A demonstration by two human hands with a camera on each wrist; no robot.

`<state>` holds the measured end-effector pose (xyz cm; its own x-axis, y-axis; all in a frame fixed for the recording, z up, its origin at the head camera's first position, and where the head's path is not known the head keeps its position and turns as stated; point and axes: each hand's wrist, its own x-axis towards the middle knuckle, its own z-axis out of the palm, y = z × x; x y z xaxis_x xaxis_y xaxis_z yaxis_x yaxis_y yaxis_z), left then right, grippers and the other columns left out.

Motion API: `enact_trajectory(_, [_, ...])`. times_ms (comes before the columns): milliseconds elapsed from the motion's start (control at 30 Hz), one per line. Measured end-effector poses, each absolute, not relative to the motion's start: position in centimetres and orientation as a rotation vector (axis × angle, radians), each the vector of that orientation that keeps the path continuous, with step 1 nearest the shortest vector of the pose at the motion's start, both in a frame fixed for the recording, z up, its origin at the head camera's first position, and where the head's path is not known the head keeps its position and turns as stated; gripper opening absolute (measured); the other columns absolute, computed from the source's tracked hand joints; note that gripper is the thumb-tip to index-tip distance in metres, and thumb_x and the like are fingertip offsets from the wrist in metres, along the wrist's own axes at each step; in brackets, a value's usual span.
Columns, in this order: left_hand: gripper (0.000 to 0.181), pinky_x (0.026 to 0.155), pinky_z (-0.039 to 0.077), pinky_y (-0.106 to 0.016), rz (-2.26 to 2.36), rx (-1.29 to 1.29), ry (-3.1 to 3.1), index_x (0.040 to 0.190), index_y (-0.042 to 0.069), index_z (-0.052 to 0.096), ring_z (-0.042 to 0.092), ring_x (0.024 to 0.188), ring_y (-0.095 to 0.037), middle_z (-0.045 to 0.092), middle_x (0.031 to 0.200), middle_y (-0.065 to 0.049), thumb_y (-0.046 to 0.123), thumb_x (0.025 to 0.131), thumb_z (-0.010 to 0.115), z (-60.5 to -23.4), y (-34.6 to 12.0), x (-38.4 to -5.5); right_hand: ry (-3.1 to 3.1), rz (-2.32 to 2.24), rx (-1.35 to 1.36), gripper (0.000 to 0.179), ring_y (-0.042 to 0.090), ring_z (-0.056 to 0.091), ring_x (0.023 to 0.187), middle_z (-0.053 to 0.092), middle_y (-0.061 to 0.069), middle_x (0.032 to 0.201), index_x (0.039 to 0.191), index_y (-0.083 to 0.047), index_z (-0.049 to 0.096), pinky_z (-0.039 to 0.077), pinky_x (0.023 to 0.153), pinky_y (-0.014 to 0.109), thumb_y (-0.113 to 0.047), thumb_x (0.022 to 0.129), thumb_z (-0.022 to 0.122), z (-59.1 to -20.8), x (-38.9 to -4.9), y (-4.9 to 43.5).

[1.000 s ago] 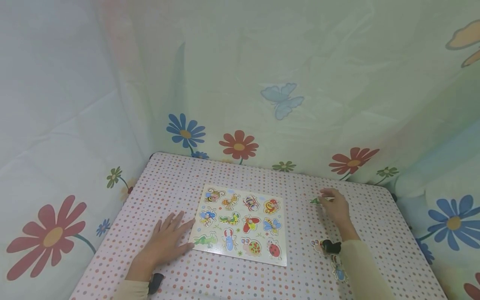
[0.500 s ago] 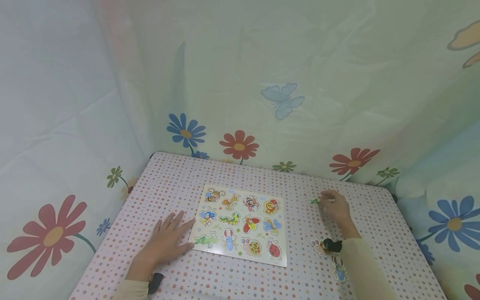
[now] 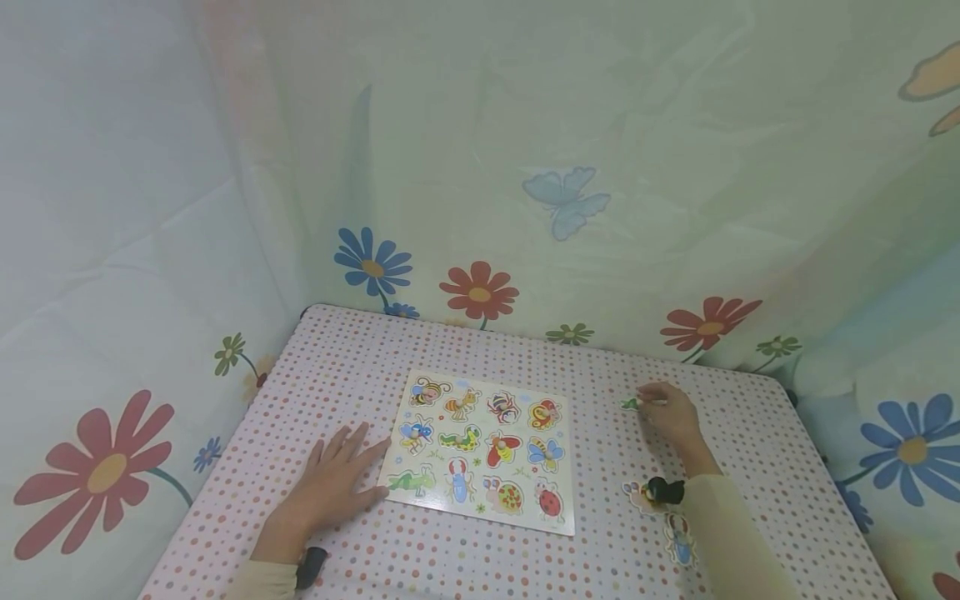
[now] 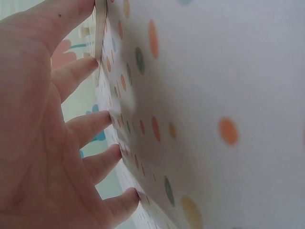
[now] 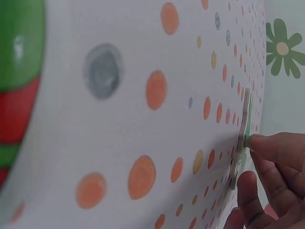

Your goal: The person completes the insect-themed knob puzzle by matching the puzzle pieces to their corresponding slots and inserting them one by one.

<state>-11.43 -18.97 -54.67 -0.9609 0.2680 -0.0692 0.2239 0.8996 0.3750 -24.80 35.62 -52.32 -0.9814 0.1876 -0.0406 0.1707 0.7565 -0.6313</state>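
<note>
My left hand (image 3: 330, 483) rests on the spotted cloth, fingers spread, with its thumb and index fingertips at the left edge of a puzzle board (image 3: 567, 483). Insect pictures fill the board in rows; several have knobs. To the board's right, my right hand (image 3: 670, 419) holds a flat green puzzle piece (image 3: 628, 403) at the cloth. Seen from the right wrist, thumb and finger pinch the green knob (image 5: 247, 141) on that piece. My fingers hide much of its picture. Beneath the right forearm lie a snail puzzle piece (image 3: 634, 495) and a blue beetle puzzle piece (image 3: 681, 545).
A dotted cloth covers the table (image 3: 360, 350). Flower-printed curtains (image 3: 480, 208) stand behind it and along both sides. Black camera mounts show at the left wrist (image 3: 311, 567) and the right wrist (image 3: 664, 490); the right one partly covers the snail piece.
Almost nothing moves. My right hand shifts very slightly at the green puzzle piece, and its forearm moves a little, showing more of the beetle piece. The left hand stays where it was.
</note>
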Motion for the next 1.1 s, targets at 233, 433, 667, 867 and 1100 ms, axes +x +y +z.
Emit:
enact_trajectory(233, [0.071, 0.115, 0.009, -0.069, 0.559, 0.394, 2.953, 0.153, 0.027, 0.043, 0.016, 0.149, -0.042, 0.024, 0.163, -0.013, 0.052, 0.091, 0.067, -54.6, -18.9, -11.5, -2.929, 1.036, -0.278, 0.033, 0.046, 0.054, 0.113, 0.057, 0.029, 0.125, 0.127, 0.004, 0.057, 0.053, 0.086, 0.055, -0.004, 0.095, 0.061, -51.9, -24.8, 35.5])
enact_trajectory(433, [0.072, 0.115, 0.008, -0.069, 0.562, 0.394, 2.949, 0.154, 0.027, 0.042, 0.015, 0.149, -0.042, 0.023, 0.164, -0.012, 0.052, 0.091, 0.066, -54.6, -19.0, -11.4, -2.936, 1.031, -0.273, 0.034, 0.047, 0.052, 0.115, 0.057, 0.029, 0.125, 0.128, 0.004, 0.056, 0.047, 0.092, 0.061, -0.004, 0.095, 0.06, -52.1, -24.9, 35.5])
enact_trajectory(667, [0.071, 0.115, 0.008, -0.069, 0.562, 0.392, 2.945, 0.154, 0.026, 0.042, 0.015, 0.149, -0.042, 0.023, 0.164, -0.013, 0.051, 0.091, 0.066, -54.5, -19.0, -11.4, -2.938, 0.975, -0.248, 0.033, 0.048, 0.054, 0.112, 0.059, 0.03, 0.122, 0.126, 0.004, 0.057, 0.046, 0.091, 0.062, -0.003, 0.094, 0.061, -52.0, -24.8, 35.4])
enact_trajectory(867, [0.071, 0.115, 0.007, -0.069, 0.559, 0.389, 2.942, 0.154, 0.026, 0.042, 0.015, 0.149, -0.042, 0.023, 0.164, -0.013, 0.051, 0.091, 0.066, -54.5, -19.0, -11.4, -2.939, 0.967, -0.266, 0.034, 0.048, 0.054, 0.114, 0.058, 0.03, 0.124, 0.128, 0.003, 0.055, 0.045, 0.094, 0.063, -0.004, 0.095, 0.061, -52.1, -24.8, 35.1])
enact_trajectory(1100, [0.071, 0.115, 0.008, -0.069, 0.559, 0.387, 2.938, 0.154, 0.026, 0.043, 0.015, 0.149, -0.042, 0.023, 0.164, -0.013, 0.051, 0.092, 0.066, -54.3, -19.0, -11.4, -2.939, 0.954, -0.177, 0.033, 0.048, 0.056, 0.11, 0.06, 0.031, 0.12, 0.126, 0.004, 0.055, 0.049, 0.089, 0.061, -0.004, 0.094, 0.063, -51.6, -24.3, 34.4])
